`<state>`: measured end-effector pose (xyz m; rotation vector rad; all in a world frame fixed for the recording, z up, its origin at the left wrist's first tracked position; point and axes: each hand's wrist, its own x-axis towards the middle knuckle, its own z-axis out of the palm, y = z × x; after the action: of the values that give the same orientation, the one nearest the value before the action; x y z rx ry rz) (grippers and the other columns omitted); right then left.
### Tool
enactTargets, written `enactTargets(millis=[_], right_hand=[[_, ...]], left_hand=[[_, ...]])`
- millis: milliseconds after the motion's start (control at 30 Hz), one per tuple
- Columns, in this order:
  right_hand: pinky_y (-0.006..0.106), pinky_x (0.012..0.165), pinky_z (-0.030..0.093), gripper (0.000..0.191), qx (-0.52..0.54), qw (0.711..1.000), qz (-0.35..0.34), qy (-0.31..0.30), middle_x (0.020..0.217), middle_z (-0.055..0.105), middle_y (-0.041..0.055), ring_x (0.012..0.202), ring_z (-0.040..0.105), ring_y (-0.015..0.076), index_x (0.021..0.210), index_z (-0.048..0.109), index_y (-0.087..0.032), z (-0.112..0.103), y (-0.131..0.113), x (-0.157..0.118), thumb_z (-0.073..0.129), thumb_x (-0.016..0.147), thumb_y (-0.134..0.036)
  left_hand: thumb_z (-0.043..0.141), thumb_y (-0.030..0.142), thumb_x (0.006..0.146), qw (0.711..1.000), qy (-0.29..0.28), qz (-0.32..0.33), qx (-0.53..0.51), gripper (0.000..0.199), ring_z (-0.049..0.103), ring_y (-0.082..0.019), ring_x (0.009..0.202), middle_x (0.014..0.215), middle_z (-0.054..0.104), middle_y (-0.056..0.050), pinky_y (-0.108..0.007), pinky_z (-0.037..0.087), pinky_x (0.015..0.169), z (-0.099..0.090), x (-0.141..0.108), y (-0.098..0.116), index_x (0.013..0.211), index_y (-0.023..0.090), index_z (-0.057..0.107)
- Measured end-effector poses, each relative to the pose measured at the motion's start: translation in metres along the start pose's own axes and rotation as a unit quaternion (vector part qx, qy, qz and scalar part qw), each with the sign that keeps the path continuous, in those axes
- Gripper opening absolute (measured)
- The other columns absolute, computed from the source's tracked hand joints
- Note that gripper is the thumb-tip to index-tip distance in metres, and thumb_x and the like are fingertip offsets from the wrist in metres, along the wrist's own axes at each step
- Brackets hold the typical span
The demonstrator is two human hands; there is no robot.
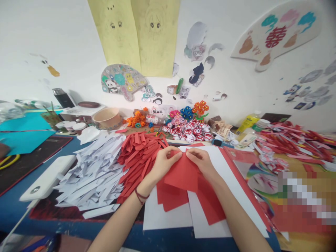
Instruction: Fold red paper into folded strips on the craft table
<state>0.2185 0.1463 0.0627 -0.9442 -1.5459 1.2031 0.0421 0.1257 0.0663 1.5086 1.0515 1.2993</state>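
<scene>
A piece of red paper [181, 175] is held up between my two hands over the table. My left hand [168, 161] pinches its upper left edge, thumb on the near side. My right hand [201, 161] pinches the upper right edge close by, fingertips almost meeting the left ones. Below lie more red sheets [210, 201] on top of white paper sheets [162, 217]. Left of my hands is a heap of folded red paper strips [139, 157], and beside it a larger heap of folded white paper strips [91, 171].
A white power bank [47, 178] with a cable lies at the left. Along the wall stand a round tan bowl [107, 117], a black thermos [63, 98], red-and-white paper pieces [191, 131] and orange flowers [201, 108]. More red strips [296, 140] pile up at the right.
</scene>
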Motion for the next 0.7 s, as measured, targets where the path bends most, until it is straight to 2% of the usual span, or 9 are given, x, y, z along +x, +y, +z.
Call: enactTargets(millis=[100, 300, 700], right_hand=[[0.03, 0.069, 0.047, 0.028, -0.026, 0.999, 0.021, 0.014, 0.082, 0.069, 0.0037, 0.077, 0.061, 0.0202, 0.078, 0.07, -0.019, -0.005, 0.005, 0.004, 0.069, 0.074, -0.046], [0.035, 0.07, 0.049, 0.037, -0.005, 0.996, 0.086, 0.008, 0.078, 0.072, 0.0073, 0.075, 0.064, 0.0229, 0.078, 0.073, -0.015, -0.008, 0.021, 0.009, 0.074, 0.067, -0.05], [0.034, 0.071, 0.048, 0.035, 0.02, 0.995, 0.094, 0.021, 0.078, 0.073, 0.0065, 0.074, 0.064, 0.022, 0.074, 0.074, -0.016, -0.006, 0.02, 0.009, 0.077, 0.063, -0.049]], left_hand=[[0.067, 0.039, 0.076, 0.999, 0.03, -0.034, 0.004, 0.028, 0.064, -0.019, 0.074, 0.082, 0.071, -0.007, -0.026, 0.049, 0.065, -0.004, 0.005, -0.012, 0.086, 0.014, 0.07], [0.069, 0.041, 0.071, 0.993, 0.071, -0.061, 0.065, 0.027, 0.063, -0.019, 0.066, 0.068, 0.07, -0.005, -0.025, 0.046, 0.056, -0.005, 0.008, -0.028, 0.079, 0.015, 0.074], [0.068, 0.04, 0.071, 0.991, 0.089, -0.069, 0.072, 0.027, 0.062, -0.017, 0.064, 0.066, 0.069, -0.004, -0.023, 0.044, 0.055, -0.004, 0.009, -0.033, 0.078, 0.015, 0.074]])
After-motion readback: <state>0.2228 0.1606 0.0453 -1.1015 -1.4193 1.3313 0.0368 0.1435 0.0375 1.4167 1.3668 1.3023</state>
